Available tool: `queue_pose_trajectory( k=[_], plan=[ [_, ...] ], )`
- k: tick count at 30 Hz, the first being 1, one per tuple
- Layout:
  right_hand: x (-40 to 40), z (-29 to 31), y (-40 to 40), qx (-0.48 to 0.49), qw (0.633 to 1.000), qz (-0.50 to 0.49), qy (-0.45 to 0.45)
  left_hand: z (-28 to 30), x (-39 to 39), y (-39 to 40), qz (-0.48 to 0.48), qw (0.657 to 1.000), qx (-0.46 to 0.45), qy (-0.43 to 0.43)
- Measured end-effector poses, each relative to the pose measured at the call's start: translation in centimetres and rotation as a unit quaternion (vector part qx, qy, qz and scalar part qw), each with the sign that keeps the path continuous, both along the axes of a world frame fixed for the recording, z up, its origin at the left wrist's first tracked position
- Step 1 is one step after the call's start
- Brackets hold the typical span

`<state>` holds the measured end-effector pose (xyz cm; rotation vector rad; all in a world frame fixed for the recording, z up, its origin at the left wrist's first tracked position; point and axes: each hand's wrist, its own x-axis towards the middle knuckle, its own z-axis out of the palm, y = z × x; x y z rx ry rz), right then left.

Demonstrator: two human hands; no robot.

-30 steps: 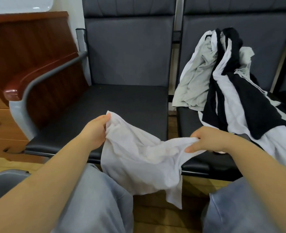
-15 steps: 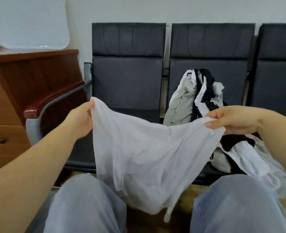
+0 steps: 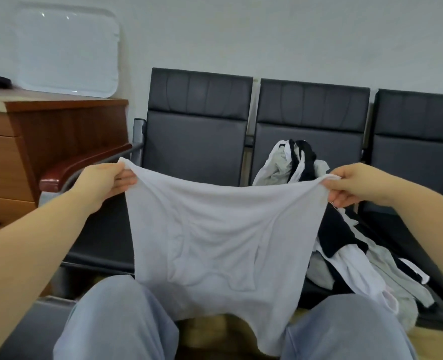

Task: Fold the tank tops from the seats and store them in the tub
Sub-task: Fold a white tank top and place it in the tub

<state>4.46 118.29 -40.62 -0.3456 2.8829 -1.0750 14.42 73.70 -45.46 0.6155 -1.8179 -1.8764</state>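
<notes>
We hold a white tank top [image 3: 223, 237] spread wide between both hands.

Our left hand [image 3: 103, 184] pinches its upper left corner and our right hand [image 3: 355, 184] pinches the upper right, hands well apart, the cloth hanging down over our knees in front of the dark seats [image 3: 197, 141]. The pile of tank tops [image 3: 345, 245] lies on the middle seat, just behind the right hand.

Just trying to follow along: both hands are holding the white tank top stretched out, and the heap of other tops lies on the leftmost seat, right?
Not quite. The head view shows the left hand and right hand holding the white tank top stretched out, but the heap of other tops lies on the middle seat, not the leftmost.
</notes>
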Motion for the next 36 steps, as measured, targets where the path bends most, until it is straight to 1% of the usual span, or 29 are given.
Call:
queue_pose_trajectory(
  k=[2, 4, 5, 8, 10, 11, 15, 17, 19, 21, 22, 23, 24, 25, 28, 30, 36],
  plan=[
    [0.0, -0.7, -0.2, -0.072, 0.997, -0.010, -0.008, 0.0, 0.2, 0.6, -0.008, 1.000, 0.012, 0.010],
    [0.0, -1.7, -0.4, -0.161, 0.987, -0.013, -0.015, 0.0, 0.3, 0.9, -0.003, 1.000, 0.016, 0.019],
    [-0.1, -2.2, -0.5, -0.208, 0.978, -0.010, -0.017, -0.1, 0.3, 0.9, 0.005, 0.999, 0.029, 0.026],
    [-0.4, -3.5, -0.5, -0.305, 0.952, 0.003, -0.012, -0.3, 0.5, 0.8, 0.018, 0.995, 0.087, 0.055],
    [-0.4, -4.0, -0.5, -0.379, 0.924, 0.005, -0.040, -0.6, 0.5, 0.1, 0.001, 0.993, 0.103, 0.060],
    [-0.5, -4.3, -0.5, -0.405, 0.912, 0.001, -0.056, -0.9, 0.5, -0.3, -0.015, 0.993, 0.102, 0.055],
    [-1.2, -6.0, -0.6, -0.444, 0.892, -0.020, -0.086, -2.1, 0.7, -1.5, -0.068, 0.995, 0.077, 0.017],
    [-1.4, -6.6, -1.0, -0.497, 0.861, -0.011, -0.110, -2.4, 0.5, -1.9, -0.069, 0.994, 0.088, 0.018],
    [-1.7, -6.6, -1.3, -0.568, 0.808, 0.014, -0.155, -2.2, 0.1, -2.2, -0.048, 0.990, 0.130, 0.038],
    [-2.4, -6.5, -1.7, -0.634, 0.752, 0.048, -0.173, -1.5, -0.4, -2.5, -0.024, 0.978, 0.192, 0.073],
    [-3.0, -6.4, -2.0, -0.661, 0.729, 0.052, -0.172, -1.0, -0.7, -2.7, -0.015, 0.971, 0.220, 0.094],
    [-3.3, -6.2, -2.7, -0.678, 0.713, 0.054, -0.170, -0.7, -1.1, -2.9, -0.009, 0.965, 0.235, 0.111],
    [-4.0, -6.0, -3.3, -0.684, 0.709, 0.055, -0.165, -0.4, -1.7, -3.3, -0.005, 0.963, 0.240, 0.122],
    [-4.5, -5.9, -4.2, -0.680, 0.714, 0.052, -0.161, -0.3, -2.3, -3.7, -0.002, 0.964, 0.235, 0.125],
    [-7.3, -6.2, -6.7, -0.651, 0.744, 0.031, -0.147, -0.6, -4.4, -6.0, 0.023, 0.969, 0.213, 0.126],
    [-9.5, -6.5, -8.4, -0.636, 0.757, 0.014, -0.149, -1.0, -5.8, -8.0, 0.043, 0.971, 0.199, 0.126],
    [-15.5, -7.6, -13.6, -0.592, 0.792, -0.011, -0.145, -1.9, -10.2, -12.6, 0.068, 0.983, 0.151, 0.082]
  ],
)
